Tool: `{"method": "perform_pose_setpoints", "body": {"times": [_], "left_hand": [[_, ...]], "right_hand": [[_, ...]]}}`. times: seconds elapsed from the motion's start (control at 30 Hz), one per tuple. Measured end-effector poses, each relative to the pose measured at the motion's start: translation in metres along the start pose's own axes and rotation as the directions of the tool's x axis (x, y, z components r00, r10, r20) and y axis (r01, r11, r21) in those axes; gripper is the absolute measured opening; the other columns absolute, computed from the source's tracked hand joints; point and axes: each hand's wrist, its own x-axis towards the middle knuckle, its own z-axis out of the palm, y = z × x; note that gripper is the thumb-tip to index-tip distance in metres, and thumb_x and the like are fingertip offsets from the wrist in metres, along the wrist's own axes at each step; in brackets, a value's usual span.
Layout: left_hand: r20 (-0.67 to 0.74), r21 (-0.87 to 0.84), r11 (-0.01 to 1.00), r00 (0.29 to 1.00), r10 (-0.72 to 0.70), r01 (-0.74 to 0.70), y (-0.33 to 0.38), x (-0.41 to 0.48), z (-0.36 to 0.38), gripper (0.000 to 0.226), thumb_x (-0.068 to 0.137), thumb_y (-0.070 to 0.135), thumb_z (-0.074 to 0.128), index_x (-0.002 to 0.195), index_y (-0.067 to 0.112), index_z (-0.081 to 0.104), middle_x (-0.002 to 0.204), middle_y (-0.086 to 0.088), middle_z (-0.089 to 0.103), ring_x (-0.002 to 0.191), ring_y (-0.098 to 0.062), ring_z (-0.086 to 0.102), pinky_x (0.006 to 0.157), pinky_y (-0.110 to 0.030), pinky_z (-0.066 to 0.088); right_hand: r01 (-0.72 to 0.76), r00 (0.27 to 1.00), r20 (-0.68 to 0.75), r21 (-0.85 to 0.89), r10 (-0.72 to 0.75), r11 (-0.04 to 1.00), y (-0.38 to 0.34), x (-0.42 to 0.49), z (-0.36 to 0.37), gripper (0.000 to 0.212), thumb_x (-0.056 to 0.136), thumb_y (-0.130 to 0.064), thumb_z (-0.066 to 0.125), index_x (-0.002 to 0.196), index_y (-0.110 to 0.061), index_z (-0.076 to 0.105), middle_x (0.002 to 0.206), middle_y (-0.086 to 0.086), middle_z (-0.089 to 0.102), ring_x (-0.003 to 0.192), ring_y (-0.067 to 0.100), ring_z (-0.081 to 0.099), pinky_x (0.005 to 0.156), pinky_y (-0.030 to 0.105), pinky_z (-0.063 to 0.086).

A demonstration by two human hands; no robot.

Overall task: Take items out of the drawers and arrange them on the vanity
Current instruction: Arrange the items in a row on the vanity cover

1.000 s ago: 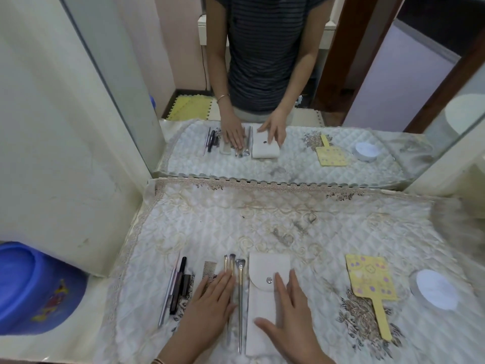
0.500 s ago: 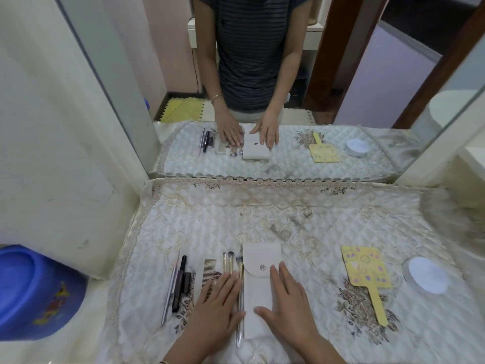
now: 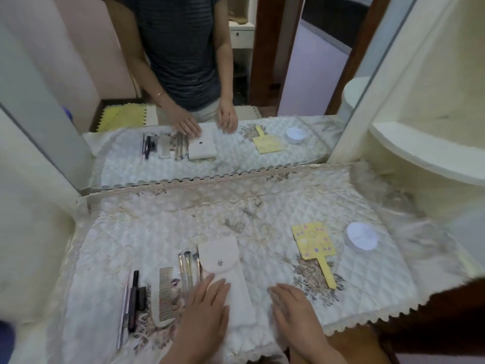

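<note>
Near the vanity cloth's point(image 3: 147, 227) front edge, the left hand point(image 3: 207, 308) lies flat, fingers spread, on the white snap pouch point(image 3: 225, 261) and seemingly the makeup brushes point(image 3: 187, 269), while the right hand point(image 3: 294, 308) rests open beside it.

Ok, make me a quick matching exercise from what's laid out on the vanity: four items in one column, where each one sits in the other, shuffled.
Items
1. comb
2. white pouch
3. yellow hand mirror
4. round white container

Places
A. far right on the cloth
B. under the left hand
C. between the pencils and the brushes
D. between the pouch and the round container

Pairs: 1-C, 2-B, 3-D, 4-A
</note>
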Motion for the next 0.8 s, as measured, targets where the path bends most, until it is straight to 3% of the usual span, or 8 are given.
{"method": "perform_pose_setpoints", "body": {"times": [0.1, 0.2, 0.3, 0.4, 0.47, 0.57, 0.73, 0.8], "left_hand": [[-0.116, -0.071, 0.986, 0.983, 0.145, -0.153, 0.024, 0.007, 0.016, 0.038, 0.095, 0.038, 0.015, 0.099, 0.025, 0.051, 0.1, 0.012, 0.062, 0.101, -0.014, 0.049, 0.091, -0.024, 0.033], [-0.143, -0.117, 0.969, 0.97, 0.199, -0.216, 0.048, 0.026, 0.038, 0.033, 0.094, 0.04, 0.02, 0.096, 0.029, 0.051, 0.097, 0.016, 0.059, 0.096, -0.01, 0.05, 0.08, -0.022, 0.041], [-0.056, -0.115, 0.974, 0.98, 0.19, -0.195, 0.09, 0.059, 0.056, 0.031, 0.094, 0.037, 0.02, 0.099, 0.028, 0.049, 0.088, 0.011, 0.072, 0.096, -0.01, 0.048, 0.078, -0.02, 0.042], [0.126, -0.136, 0.987, 0.987, 0.104, -0.087, 0.142, 0.097, 0.069, 0.034, 0.074, 0.041, 0.041, 0.105, 0.028, 0.047, 0.096, 0.006, 0.073, 0.1, -0.015, 0.058, 0.072, -0.021, 0.053], [0.209, -0.122, 0.992, 0.977, 0.044, -0.019, 0.17, 0.117, 0.084, 0.042, 0.072, 0.045, 0.04, 0.109, 0.026, 0.047, 0.109, 0.0, 0.069, 0.1, -0.019, 0.066, 0.065, -0.026, 0.058], [0.232, -0.006, 1.0, 0.973, -0.022, 0.024, 0.193, 0.14, 0.102, 0.045, 0.081, 0.046, 0.034, 0.118, 0.024, 0.046, 0.123, 0.0, 0.062, 0.115, -0.017, 0.047, 0.07, -0.03, 0.058], [0.275, 0.14, 0.984, 0.951, -0.141, 0.106, 0.201, 0.157, 0.116, 0.043, 0.092, 0.041, 0.017, 0.122, 0.025, 0.044, 0.124, 0.007, 0.063, 0.117, -0.014, 0.045, 0.076, -0.031, 0.056], [0.307, 0.157, 0.981, 0.938, -0.162, 0.118, 0.201, 0.156, 0.115, 0.041, 0.088, 0.042, 0.027, 0.122, 0.029, 0.044, 0.124, 0.009, 0.063, 0.117, -0.013, 0.047, 0.081, -0.029, 0.055]], "right_hand": [[-0.109, 0.991, -0.084, -0.018, 0.108, 0.994, 0.037, -0.007, -0.021, 0.025, 0.082, -0.024, 0.057, 0.103, -0.018, 0.069, 0.106, -0.003, 0.066, 0.1, 0.008, 0.054, 0.089, 0.022, 0.045], [-0.244, 0.96, -0.14, 0.015, 0.244, 0.97, 0.076, -0.007, -0.054, 0.018, 0.079, -0.015, 0.066, 0.095, -0.017, 0.071, 0.097, 0.001, 0.07, 0.098, 0.017, 0.057, 0.082, 0.02, 0.04], [-0.301, 0.935, -0.19, 0.023, 0.3, 0.953, 0.116, 0.005, -0.093, 0.023, 0.082, -0.011, 0.064, 0.104, -0.014, 0.068, 0.106, 0.005, 0.067, 0.109, 0.026, 0.055, 0.091, 0.029, 0.044], [-0.27, 0.933, -0.239, 0.035, 0.27, 0.962, 0.154, 0.02, -0.127, 0.029, 0.08, -0.013, 0.066, 0.109, -0.012, 0.065, 0.112, 0.007, 0.064, 0.112, 0.028, 0.053, 0.094, 0.033, 0.042], [-0.237, 0.95, -0.203, 0.015, 0.235, 0.971, 0.174, 0.033, -0.143, 0.038, 0.079, -0.017, 0.068, 0.116, -0.014, 0.061, 0.121, 0.008, 0.059, 0.116, 0.028, 0.05, 0.098, 0.034, 0.04], [-0.195, 0.975, -0.115, -0.027, 0.191, 0.98, 0.192, 0.059, -0.16, 0.056, 0.078, -0.026, 0.068, 0.13, -0.016, 0.047, 0.139, 0.01, 0.043, 0.125, 0.03, 0.04, 0.102, 0.038, 0.037], [-0.101, 0.993, 0.064, -0.024, 0.102, 0.995, 0.197, 0.087, -0.166, 0.077, 0.081, -0.04, 0.063, 0.144, -0.022, 0.021, 0.154, 0.004, 0.015, 0.14, 0.023, 0.017, 0.114, 0.032, 0.02], [-0.073, 0.993, 0.093, -0.036, 0.076, 0.997, 0.197, 0.094, -0.165, 0.078, 0.08, -0.04, 0.063, 0.144, -0.023, 0.022, 0.154, 0.005, 0.016, 0.14, 0.023, 0.017, 0.114, 0.031, 0.018]]}}
